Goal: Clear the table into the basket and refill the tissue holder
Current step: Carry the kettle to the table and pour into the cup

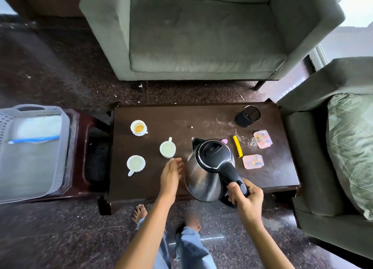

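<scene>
- Step in hand: table clearing, with the kettle (207, 167) as the current item.
- The right hand (245, 196) is clenched round the kettle's black handle.
- The left hand (171, 174) is released with its fingers straight. It sits just beside the kettle's steel body, fingertips near the nearest cup (167, 149).
- Can't tell whether the kettle base is off the worktop (201, 119). The body looks tipped toward the right hand.
- The basket (66, 127) is well apart, far out past the left hand, on a low stand (80, 147) beside the worktop. Something white with a blue strip lies in it.
- Next move, my read: carry the kettle across in front of the left hand to the basket.
  - It needs a lift clear of the cups, which sit between the left hand and the basket.
  - Keep it level, since the contents are unknown.
  - The left hand is placed to steady the body if needed.
- The second cup (135, 163) is just outboard of the left hand. The third cup (138, 127) is farther out and has amber liquid in it.
- Beyond the right hand are a yellow clip (237, 146) and two pink boxes (253, 161), all close to the kettle's far side.
- The black mesh cup (247, 116) is farthest from the right hand. It's probably the tissue holder and it looks empty, so the refill isn't started.
- Risk: the swing path runs over open cups, and a knock would spill the third one.
</scene>
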The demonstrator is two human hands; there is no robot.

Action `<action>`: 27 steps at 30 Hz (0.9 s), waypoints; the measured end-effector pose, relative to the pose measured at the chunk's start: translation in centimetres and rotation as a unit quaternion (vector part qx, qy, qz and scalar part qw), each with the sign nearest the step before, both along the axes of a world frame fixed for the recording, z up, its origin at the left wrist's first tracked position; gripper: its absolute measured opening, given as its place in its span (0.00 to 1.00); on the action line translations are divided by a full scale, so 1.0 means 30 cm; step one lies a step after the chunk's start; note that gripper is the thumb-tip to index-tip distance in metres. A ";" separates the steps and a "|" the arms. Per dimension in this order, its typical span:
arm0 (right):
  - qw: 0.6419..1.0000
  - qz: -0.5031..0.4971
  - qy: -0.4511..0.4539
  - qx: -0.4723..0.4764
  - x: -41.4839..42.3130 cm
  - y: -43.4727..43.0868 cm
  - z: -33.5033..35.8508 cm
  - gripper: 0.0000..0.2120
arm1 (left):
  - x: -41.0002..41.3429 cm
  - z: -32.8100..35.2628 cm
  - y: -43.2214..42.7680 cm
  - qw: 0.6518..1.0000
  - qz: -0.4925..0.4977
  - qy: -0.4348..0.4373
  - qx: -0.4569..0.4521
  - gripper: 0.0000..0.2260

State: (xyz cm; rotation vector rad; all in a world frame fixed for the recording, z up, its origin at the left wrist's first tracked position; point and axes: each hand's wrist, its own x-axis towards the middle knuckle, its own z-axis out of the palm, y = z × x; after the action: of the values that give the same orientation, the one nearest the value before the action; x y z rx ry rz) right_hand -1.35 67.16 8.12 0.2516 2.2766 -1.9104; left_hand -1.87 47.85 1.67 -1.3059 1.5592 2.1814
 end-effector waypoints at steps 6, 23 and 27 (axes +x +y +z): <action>0.998 0.035 0.023 -0.052 -0.029 -0.257 0.061 0.22 | 0.037 0.068 -0.263 0.993 0.097 0.059 -0.033 0.15; 0.955 0.257 0.036 -0.141 0.007 -1.181 0.091 0.22 | 0.356 0.103 -1.050 0.927 0.356 0.055 -0.108 0.11; 0.946 0.299 0.035 -0.121 0.037 -1.369 0.031 0.27 | 0.455 0.088 -1.176 0.914 0.369 0.007 -0.169 0.13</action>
State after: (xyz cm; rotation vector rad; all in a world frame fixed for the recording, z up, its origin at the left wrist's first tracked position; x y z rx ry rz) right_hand -0.23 26.08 9.06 -0.4885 1.8264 -1.8383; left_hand 11.79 12.57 4.30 -2.3050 1.6872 2.3468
